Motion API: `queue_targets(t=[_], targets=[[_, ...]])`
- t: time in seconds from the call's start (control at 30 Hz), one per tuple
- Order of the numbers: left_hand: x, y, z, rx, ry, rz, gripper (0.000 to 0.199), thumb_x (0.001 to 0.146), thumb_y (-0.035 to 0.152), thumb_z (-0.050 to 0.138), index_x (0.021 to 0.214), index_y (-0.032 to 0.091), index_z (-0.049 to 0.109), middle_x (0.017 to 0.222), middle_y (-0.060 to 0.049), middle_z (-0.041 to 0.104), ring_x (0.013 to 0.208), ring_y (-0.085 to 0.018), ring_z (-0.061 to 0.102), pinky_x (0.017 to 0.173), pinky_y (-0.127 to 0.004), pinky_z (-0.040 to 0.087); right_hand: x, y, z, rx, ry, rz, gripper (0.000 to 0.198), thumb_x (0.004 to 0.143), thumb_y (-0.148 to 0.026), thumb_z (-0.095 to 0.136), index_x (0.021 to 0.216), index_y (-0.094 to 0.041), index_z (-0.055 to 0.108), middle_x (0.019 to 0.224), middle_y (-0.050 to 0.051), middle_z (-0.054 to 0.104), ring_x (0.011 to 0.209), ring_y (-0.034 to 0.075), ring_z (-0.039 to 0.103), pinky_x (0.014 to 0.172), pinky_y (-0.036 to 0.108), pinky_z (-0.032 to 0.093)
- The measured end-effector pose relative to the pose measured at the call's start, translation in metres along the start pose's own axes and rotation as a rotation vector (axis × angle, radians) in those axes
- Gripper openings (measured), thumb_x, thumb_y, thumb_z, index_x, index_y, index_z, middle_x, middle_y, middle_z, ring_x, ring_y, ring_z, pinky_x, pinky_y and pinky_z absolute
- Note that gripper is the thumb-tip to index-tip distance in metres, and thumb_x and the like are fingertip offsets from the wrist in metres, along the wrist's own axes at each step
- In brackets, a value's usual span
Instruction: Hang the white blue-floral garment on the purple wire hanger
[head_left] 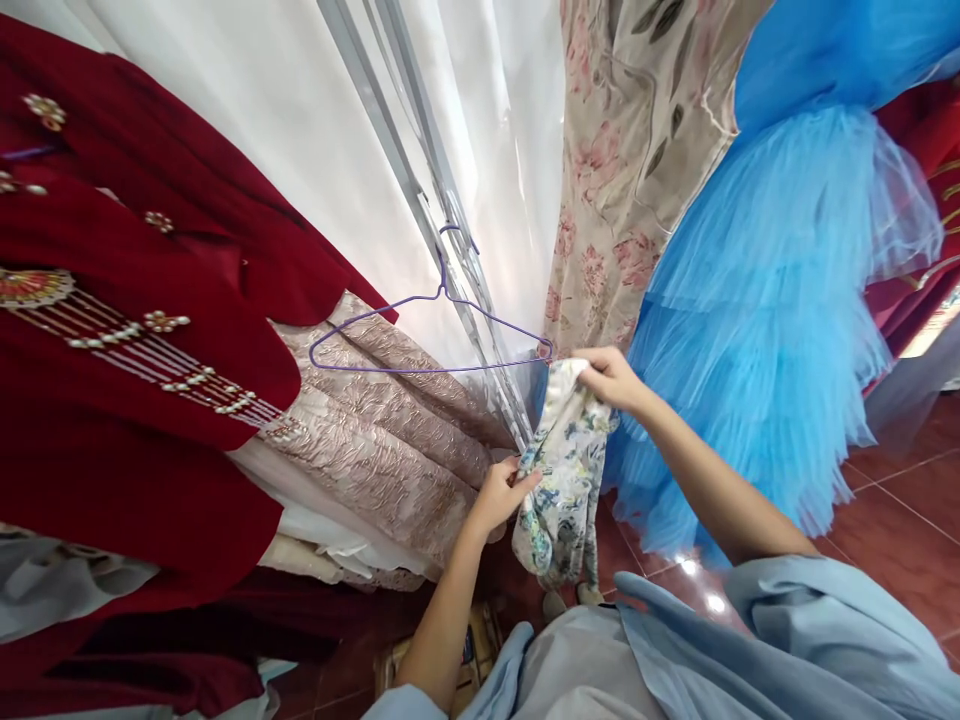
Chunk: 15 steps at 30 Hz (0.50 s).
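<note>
A white floral garment [571, 460] with blue, green and yellow print hangs down between my two hands. My right hand [611, 380] pinches its upper edge, thumb over the cloth. Lower down, my left hand [504, 495] grips the garment's left side between thumb and fingers. Just above and to the left, a bare purple wire hanger [420, 371] hangs by its hook at the metal rack. Its right end is close to my right hand; whether they touch I cannot tell.
Dark red beaded garments [150, 300] and a pinkish brocade dress [397, 460] fill the left. On the right hang a floral beige fabric [600, 200] and a blue tulle dress [757, 330]. A metal stand [409, 150] runs down the middle before a white curtain [247, 130]. The floor [915, 500] is red tile.
</note>
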<state>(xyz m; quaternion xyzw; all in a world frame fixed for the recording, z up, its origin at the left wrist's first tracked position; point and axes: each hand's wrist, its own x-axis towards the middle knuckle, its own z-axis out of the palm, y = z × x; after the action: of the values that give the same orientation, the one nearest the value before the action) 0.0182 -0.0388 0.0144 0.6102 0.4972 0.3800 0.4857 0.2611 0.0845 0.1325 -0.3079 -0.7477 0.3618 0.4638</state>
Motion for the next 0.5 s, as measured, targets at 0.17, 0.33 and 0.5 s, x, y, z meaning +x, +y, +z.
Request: queue_targets(t=[0.17,0.33,0.5], targets=[[-0.036,0.006,-0.049,-0.299,0.217,-0.067,0.049,0.065,0.060,0.081,0.092,0.020,0.074,0.081,-0.006,0.067,0.077,-0.022,0.061,0.071,-0.032,0.050,0.081,0.030,-0.018,0.065,0.344,-0.068,0.016,0.080,-0.034,0.062,0.073,-0.020,0.057,0.075,0.000,0.059,0.075,0.015,0.053,0.071,0.024,0.044],[-0.072,0.034,-0.107,-0.181,0.348,-0.080,0.037,0.066,0.049,0.079,0.090,0.021,0.076,0.079,-0.005,0.068,0.073,-0.021,0.060,0.068,-0.030,0.048,0.120,0.037,0.020,0.184,0.042,0.174,0.028,0.080,-0.044,0.071,0.072,-0.018,0.062,0.070,0.001,0.067,0.073,0.017,0.059,0.072,0.027,0.050],[-0.080,0.087,-0.179,0.328,0.419,-0.008,0.016,0.072,0.033,0.057,0.071,0.021,0.068,0.073,-0.003,0.065,0.074,-0.023,0.058,0.067,-0.030,0.045,0.109,0.027,0.027,0.320,-0.156,0.429,0.040,0.076,-0.051,0.077,0.061,-0.018,0.062,0.051,0.001,0.061,0.050,0.016,0.055,0.047,0.025,0.042]])
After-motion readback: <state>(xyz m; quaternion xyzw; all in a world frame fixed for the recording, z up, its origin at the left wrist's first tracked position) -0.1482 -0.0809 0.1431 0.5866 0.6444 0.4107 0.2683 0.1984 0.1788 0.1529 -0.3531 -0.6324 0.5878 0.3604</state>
